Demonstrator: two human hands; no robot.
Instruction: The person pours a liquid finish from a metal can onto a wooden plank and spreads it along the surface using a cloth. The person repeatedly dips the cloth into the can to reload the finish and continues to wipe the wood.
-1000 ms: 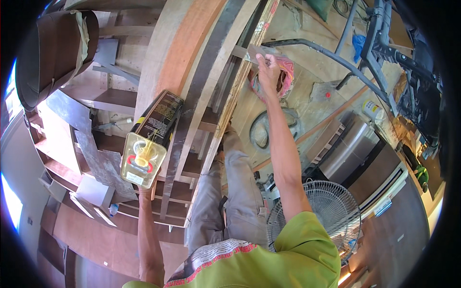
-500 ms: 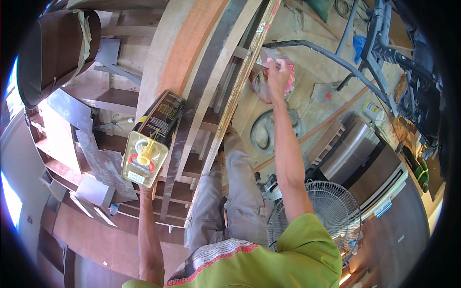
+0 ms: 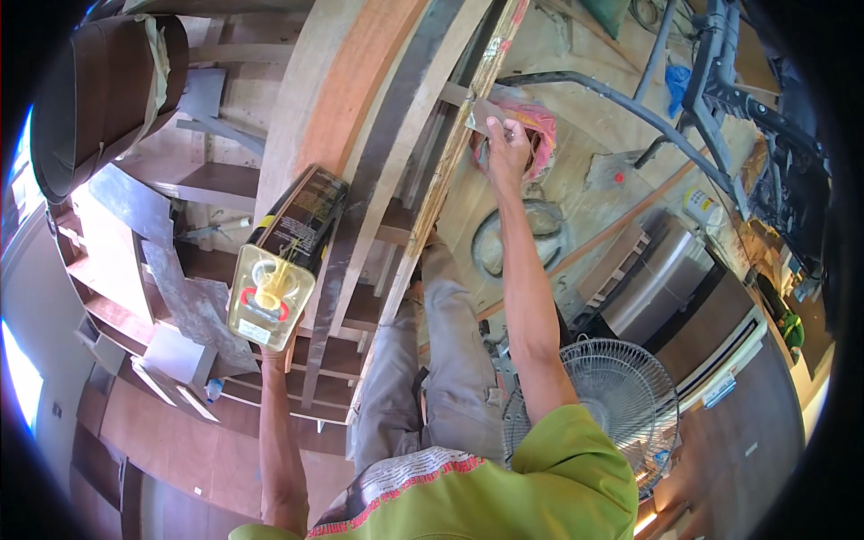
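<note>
Here, right hand (image 3: 508,155): fingers and thumb pinched on a flat greyish plate (image 3: 486,113), arm stretched well forward.
Flat plate: out beyond the fingertips, overlapping the rough timber edge (image 3: 441,189) in this view; whether the two touch cannot be told.
Left hand (image 3: 273,356): mostly hidden behind the dark can; only the part by the wrist shows, so whether its fingers grip or lie loose cannot be told.
Dark can (image 3: 301,214): tilted, its yellow top toward the viewer, with a pale spout and a red handle; it overlaps the curved boards (image 3: 349,85) and blocks sight of the left fingers.
Pink bag (image 3: 545,137): open on the floor, just beside the right hand and partly covered by it.
Metal tube frame (image 3: 594,87): bends across the space just past the bag.
Round grey dish (image 3: 480,236): on the floor, partly behind the right forearm.
Fan (image 3: 634,387): beside the right upper arm, its wire cage partly behind the sleeve.
Brown roll (image 3: 103,108): upper left, well apart from both hands.
Shelf framework (image 3: 202,184): below the roll, with loose grey sheets (image 3: 135,207) across it.
</note>
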